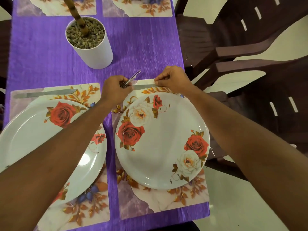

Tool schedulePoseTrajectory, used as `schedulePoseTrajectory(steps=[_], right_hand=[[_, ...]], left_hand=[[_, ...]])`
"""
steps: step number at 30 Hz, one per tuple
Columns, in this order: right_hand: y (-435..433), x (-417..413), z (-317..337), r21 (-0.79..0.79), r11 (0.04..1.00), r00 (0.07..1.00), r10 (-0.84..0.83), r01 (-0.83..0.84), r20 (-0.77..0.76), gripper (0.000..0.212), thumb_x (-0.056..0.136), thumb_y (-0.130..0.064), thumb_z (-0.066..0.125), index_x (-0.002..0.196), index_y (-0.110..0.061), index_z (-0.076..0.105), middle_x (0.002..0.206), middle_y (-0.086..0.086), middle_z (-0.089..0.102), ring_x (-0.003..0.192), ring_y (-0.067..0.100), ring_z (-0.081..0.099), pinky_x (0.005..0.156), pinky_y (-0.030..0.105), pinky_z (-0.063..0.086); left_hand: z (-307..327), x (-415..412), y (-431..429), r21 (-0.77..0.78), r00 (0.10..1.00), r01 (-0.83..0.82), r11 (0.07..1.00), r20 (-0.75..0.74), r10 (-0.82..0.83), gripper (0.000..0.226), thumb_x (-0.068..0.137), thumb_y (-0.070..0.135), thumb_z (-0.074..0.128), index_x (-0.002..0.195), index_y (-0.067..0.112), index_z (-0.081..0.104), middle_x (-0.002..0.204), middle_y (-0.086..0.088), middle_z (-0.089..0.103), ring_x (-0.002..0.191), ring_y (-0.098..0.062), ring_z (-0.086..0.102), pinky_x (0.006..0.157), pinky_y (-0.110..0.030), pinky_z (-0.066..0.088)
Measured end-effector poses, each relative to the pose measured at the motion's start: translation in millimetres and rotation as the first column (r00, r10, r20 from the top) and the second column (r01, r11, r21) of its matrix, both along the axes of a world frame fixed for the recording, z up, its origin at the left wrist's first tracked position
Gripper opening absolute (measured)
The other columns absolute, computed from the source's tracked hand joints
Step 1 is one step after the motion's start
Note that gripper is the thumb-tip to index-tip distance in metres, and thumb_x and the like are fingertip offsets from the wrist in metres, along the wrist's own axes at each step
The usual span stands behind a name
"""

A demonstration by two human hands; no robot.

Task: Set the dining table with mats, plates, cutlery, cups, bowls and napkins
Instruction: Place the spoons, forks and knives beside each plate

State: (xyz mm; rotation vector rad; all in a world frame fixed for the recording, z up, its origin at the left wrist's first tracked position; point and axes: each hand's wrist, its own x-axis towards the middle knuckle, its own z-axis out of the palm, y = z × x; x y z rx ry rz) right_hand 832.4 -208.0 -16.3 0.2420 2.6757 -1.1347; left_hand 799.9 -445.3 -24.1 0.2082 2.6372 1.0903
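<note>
Two white rose-patterned plates sit on floral mats: one plate (162, 142) on the right mat (163, 202), another plate (41, 139) on the left mat (83, 212). A knife (45, 93) lies along the far edge of the left mat. My left hand (115, 90) grips a bundle of steel cutlery (132, 78) beyond the right plate. My right hand (173, 79) pinches the handle end of a second knife (144, 87), which lies flat along the right mat's far edge.
A white pot (93, 52) filled with pebbles and a plant stem stands on the purple tablecloth (141, 45). Two more mats (138, 9) lie at the far side. Dark brown chairs (250, 47) crowd the table's right edge.
</note>
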Motion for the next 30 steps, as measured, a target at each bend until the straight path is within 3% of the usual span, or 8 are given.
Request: schedulePoseTrajectory(steps=[12,16,22,26,30], right_hand=[[36,20,1,0.051,0.997,0.998,-0.053,0.051,0.029,0.025,0.085,-0.029,0.078,0.109,-0.019,0.078,0.096,-0.008,0.066,0.088,0.011,0.066,0.08,0.009,0.05],[35,22,1,0.04,0.996,0.996,-0.086,0.085,0.035,0.025,0.086,-0.029,0.077,0.108,-0.018,0.078,0.099,-0.005,0.067,0.089,0.012,0.066,0.087,0.015,0.054],[30,25,6,0.048,0.993,0.992,-0.113,0.11,0.051,0.025,0.086,-0.029,0.077,0.109,-0.019,0.077,0.097,-0.009,0.064,0.085,0.009,0.065,0.084,0.012,0.052],[32,39,16,0.017,0.98,0.98,-0.2,0.2,-0.008,0.023,0.09,-0.032,0.074,0.109,-0.019,0.077,0.101,-0.011,0.065,0.083,0.004,0.065,0.079,0.014,0.052],[44,77,31,-0.201,0.93,0.948,-0.317,0.307,-0.018,0.023,0.095,-0.03,0.068,0.11,-0.014,0.076,0.104,-0.005,0.075,0.092,0.005,0.072,0.086,0.03,0.061]], left_hand=[[3,2,1,-0.007,1.0,-0.02,1.0,0.011,0.02,0.024,0.088,0.03,0.074,0.105,0.012,0.073,0.092,-0.001,0.068,0.085,-0.017,0.062,0.077,-0.025,0.047],[3,4,2,-0.006,0.999,-0.025,1.0,0.019,0.025,0.024,0.088,0.03,0.073,0.105,0.013,0.073,0.092,0.0,0.067,0.086,-0.017,0.062,0.076,-0.023,0.046],[9,8,4,-0.012,0.998,-0.063,0.998,0.026,0.064,0.02,0.089,0.031,0.073,0.1,0.014,0.073,0.089,0.0,0.068,0.079,-0.013,0.061,0.068,-0.018,0.043],[27,20,15,0.088,0.984,-0.178,0.98,0.026,0.176,0.023,0.095,0.036,0.064,0.093,0.015,0.073,0.079,0.002,0.065,0.065,-0.007,0.055,0.06,-0.018,0.042],[63,42,53,0.292,0.95,-0.265,0.919,0.24,0.197,0.021,0.101,0.026,0.054,0.096,0.016,0.072,0.08,0.001,0.069,0.058,-0.007,0.056,0.052,-0.021,0.043]])
